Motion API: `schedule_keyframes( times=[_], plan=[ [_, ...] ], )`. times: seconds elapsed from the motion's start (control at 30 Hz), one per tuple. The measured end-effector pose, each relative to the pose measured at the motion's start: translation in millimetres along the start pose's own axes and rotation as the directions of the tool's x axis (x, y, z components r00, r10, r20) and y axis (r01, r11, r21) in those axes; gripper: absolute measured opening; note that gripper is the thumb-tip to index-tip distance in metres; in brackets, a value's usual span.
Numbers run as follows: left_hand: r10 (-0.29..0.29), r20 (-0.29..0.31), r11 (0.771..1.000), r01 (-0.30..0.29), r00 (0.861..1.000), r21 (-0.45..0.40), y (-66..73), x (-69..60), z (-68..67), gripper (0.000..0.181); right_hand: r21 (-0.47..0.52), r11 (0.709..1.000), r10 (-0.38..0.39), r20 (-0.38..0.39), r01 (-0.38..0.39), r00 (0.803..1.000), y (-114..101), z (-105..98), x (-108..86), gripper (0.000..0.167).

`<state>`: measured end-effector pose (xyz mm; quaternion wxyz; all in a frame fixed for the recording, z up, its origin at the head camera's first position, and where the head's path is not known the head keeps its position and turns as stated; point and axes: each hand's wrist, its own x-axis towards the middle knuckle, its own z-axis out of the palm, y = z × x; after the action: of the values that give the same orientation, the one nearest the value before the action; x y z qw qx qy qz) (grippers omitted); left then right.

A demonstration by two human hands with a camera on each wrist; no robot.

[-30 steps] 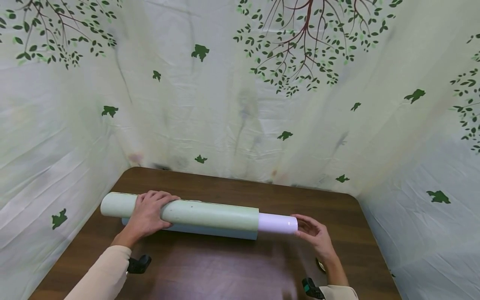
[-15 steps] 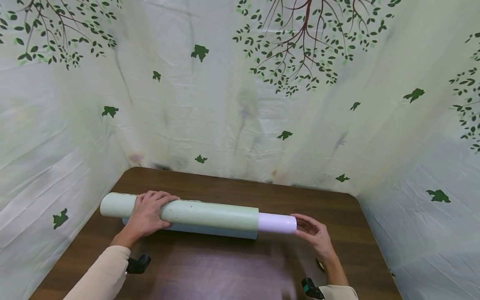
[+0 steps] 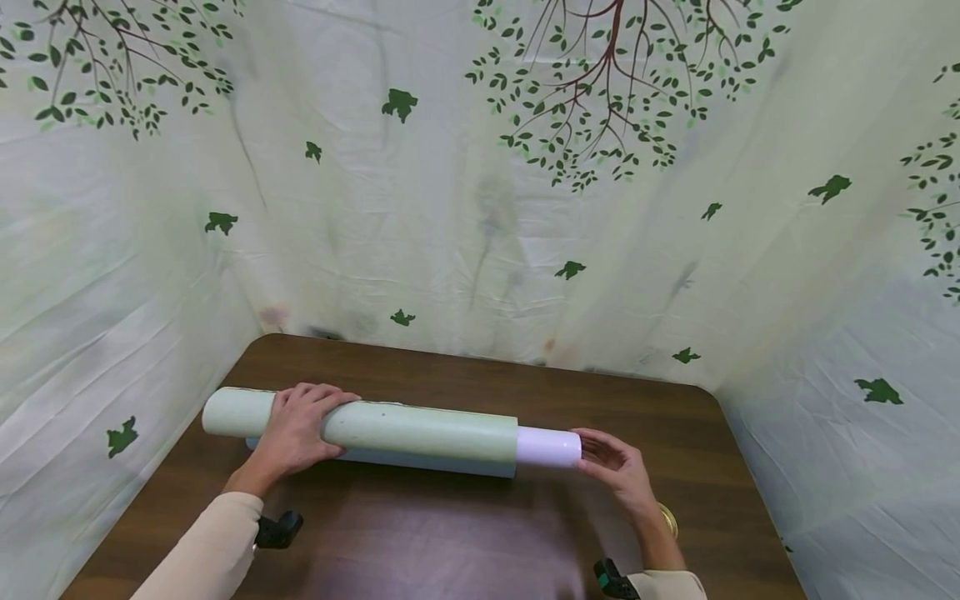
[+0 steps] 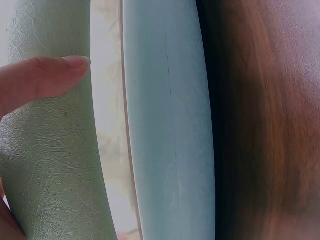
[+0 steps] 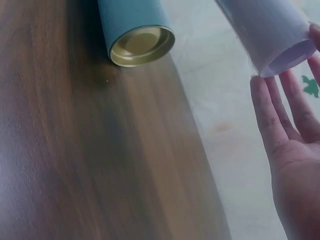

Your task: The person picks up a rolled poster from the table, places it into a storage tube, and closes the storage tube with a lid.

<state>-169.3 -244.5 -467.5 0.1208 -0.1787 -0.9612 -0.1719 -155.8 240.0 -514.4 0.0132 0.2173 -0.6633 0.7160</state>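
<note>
My left hand [image 3: 298,429] grips a long pale green tube [image 3: 435,433] from above, near its left part. In the left wrist view, one digit lies across its creased surface. From the tube's right end sticks out a glossy white rolled sheet [image 3: 547,447], hollow at its open end. My right hand [image 3: 618,473] holds that end by the rim between thumb and fingers. Just below and in front of the green tube lies a blue tube [image 3: 427,461] on the table. The right wrist view shows its recessed gold metal end cap [image 5: 142,45].
The brown wooden table [image 3: 450,542] has rounded far corners. White cloth [image 3: 465,208] with printed leaves and branches hangs at the back and both sides. A black wrist device [image 3: 279,529] sits on the left forearm, and a gold bracelet [image 3: 669,521] on the right wrist.
The rolled white sheet has slid left, further into the green tube, with my right hand moving along with it. My left hand and both tubes stay nearly still.
</note>
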Motion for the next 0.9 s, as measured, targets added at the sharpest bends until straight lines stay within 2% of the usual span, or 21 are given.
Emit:
schedule_keyframes(
  times=[0.3,0.9],
  plan=[
    [-0.011,0.008,1.0,0.011,1.0,-0.009,0.0,-1.8,6.6,0.07,0.03,0.999,0.038,-0.028,-0.037,0.999,4.0,12.7,3.6,0.04],
    [-0.017,-0.016,1.0,0.016,1.0,-0.025,0.6,-3.6,6.4,0.07,0.014,0.997,0.076,-0.05,-0.075,0.996,4.9,32.2,16.0,0.041]
  ],
)
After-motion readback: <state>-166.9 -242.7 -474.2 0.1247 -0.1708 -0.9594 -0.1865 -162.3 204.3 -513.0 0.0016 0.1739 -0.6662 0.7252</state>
